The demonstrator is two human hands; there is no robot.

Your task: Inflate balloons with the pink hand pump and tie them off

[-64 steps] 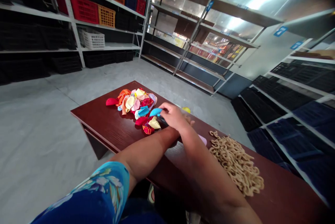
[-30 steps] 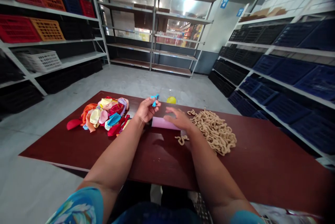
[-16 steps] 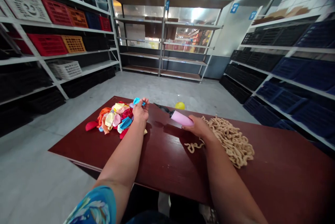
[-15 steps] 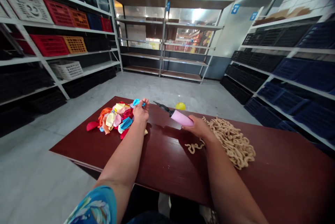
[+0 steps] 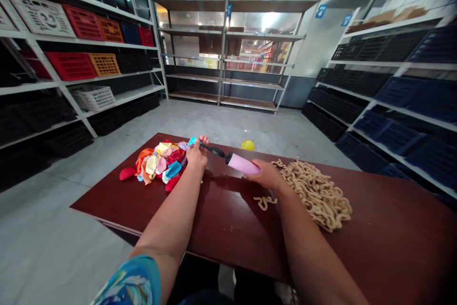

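My left hand (image 5: 197,152) is closed on a blue balloon (image 5: 192,141), which shows past the fingers. In my right hand (image 5: 268,174) is a pink balloon pump (image 5: 243,163), held by its barrel and pointing left. The pump's black nozzle (image 5: 215,152) reaches my left fingers at the balloon; whether its tip sits inside the balloon's neck is hidden. Beside my left hand lies a pile of uninflated balloons (image 5: 151,164) in many colours. Right of my right forearm is a heap of beige, curly rope-like pieces (image 5: 317,195), with a loose curl (image 5: 264,201) near it.
The dark red table (image 5: 228,229) carries both piles. A yellow balloon (image 5: 247,145) shows past its far edge. Shelves with crates (image 5: 73,65) line the left, dark blue and black crates (image 5: 410,100) the right. A metal rack (image 5: 224,53) stands across the grey floor.
The pump has moved left and its nozzle now meets my left fingers and the blue balloon. Before, a gap lay between them. My left hand has shifted slightly right.
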